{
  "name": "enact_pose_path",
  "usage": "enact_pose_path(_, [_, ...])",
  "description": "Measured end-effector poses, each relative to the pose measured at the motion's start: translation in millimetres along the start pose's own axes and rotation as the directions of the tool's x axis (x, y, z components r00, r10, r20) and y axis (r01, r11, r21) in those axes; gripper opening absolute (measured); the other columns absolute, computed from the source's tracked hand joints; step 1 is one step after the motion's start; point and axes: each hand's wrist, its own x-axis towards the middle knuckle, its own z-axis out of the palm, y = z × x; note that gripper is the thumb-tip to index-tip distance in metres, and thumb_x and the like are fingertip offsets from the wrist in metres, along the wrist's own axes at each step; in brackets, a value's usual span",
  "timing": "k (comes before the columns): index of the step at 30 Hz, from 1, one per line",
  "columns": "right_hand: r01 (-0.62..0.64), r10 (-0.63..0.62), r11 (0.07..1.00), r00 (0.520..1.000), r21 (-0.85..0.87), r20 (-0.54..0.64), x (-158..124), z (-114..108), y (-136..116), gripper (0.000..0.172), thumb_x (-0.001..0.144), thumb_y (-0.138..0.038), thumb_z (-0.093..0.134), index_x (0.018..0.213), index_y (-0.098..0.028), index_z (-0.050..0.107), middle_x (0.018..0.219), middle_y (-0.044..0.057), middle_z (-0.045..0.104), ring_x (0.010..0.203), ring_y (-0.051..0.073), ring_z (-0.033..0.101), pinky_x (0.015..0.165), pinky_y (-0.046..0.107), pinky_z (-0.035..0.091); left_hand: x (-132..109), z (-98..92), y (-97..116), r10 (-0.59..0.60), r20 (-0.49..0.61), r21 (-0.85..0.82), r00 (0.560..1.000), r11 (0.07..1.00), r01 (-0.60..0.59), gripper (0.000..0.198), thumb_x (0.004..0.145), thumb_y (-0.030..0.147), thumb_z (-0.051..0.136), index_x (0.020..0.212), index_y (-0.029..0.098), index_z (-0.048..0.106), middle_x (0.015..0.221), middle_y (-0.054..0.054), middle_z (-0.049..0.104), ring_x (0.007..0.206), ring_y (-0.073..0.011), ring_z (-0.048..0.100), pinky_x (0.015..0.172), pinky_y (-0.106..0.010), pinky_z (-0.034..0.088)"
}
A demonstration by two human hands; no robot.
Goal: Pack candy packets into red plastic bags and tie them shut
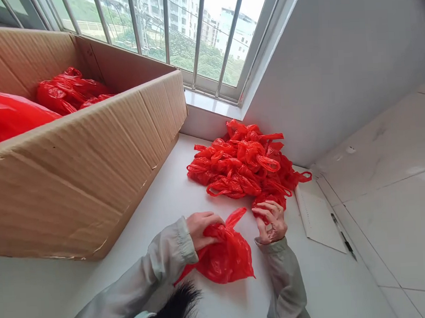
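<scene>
A loose, partly opened red plastic bag lies on the white table in front of me. My left hand grips it at its upper left, with the fingertips partly hidden in the film. One handle loop sticks up beside those fingers. To the right, my right hand curls its fingers over a small crumpled red plastic bag at the front edge of a heap. That heap of crumpled red plastic bags is piled against the wall, with several handle loops poking out.
A large open cardboard box with more red bags inside stands at the left. Right of the heap are a notebook and a black pen, close to the tiled wall. Behind is a barred window.
</scene>
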Motion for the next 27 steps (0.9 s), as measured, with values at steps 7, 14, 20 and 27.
enact_pose_path(7, [-0.037,-0.057,0.959,0.946,0.282,0.32,15.0,19.9,-44.3,0.041,0.078,-0.039,0.063,0.116,-0.022,0.063,0.106,0.009,0.068,0.1,0.025,0.059,0.09,0.041,0.05,19.0,-3.6,-14.0,0.024,-0.278,-0.122,0.96,0.991,-0.06,0.029,0.087,0.042,0.057,0.101,0.018,0.066,0.093,-0.005,0.069,0.08,-0.0167,0.064,0.076,-0.028,0.05])
enact_pose_path(14, [-0.263,0.132,0.893,0.929,0.365,0.345,2.9,26.5,-21.8,0.016,0.08,-0.035,0.062,0.081,-0.02,0.064,0.077,0.003,0.068,0.071,0.017,0.061,0.07,0.028,0.049,21.2,-6.2,-26.6,-0.042,-0.378,-0.394,0.925,0.912,-0.119,0.022,0.083,0.037,0.066,0.078,0.016,0.071,0.089,-0.005,0.066,0.082,-0.0166,0.06,0.083,-0.031,0.049])
enact_pose_path(20, [-0.457,0.178,0.712,0.852,0.533,0.493,9.1,1.6,-8.4,0.015,0.072,-0.032,0.064,0.073,-0.02,0.055,0.069,-0.001,0.058,0.066,0.014,0.053,0.067,0.026,0.043,14.1,-28.6,-39.3,-0.121,-0.287,-0.645,0.95,0.758,-0.098,0.032,0.076,0.043,0.072,0.063,0.015,0.064,0.084,-0.007,0.065,0.073,-0.0177,0.061,0.067,-0.029,0.051])
enact_pose_path(27, [-0.54,0.161,0.629,0.794,0.559,0.586,15.0,-15.7,-2.4,0.028,0.068,-0.036,0.068,0.088,-0.02,0.055,0.067,-0.004,0.051,0.059,0.012,0.045,0.06,0.024,0.038,8.1,-35.1,-36.4,-0.107,-0.243,-0.76,0.964,0.639,-0.12,0.033,0.076,0.046,0.066,0.071,0.018,0.052,0.066,0.0,0.055,0.055,-0.0128,0.052,0.05,-0.024,0.043])
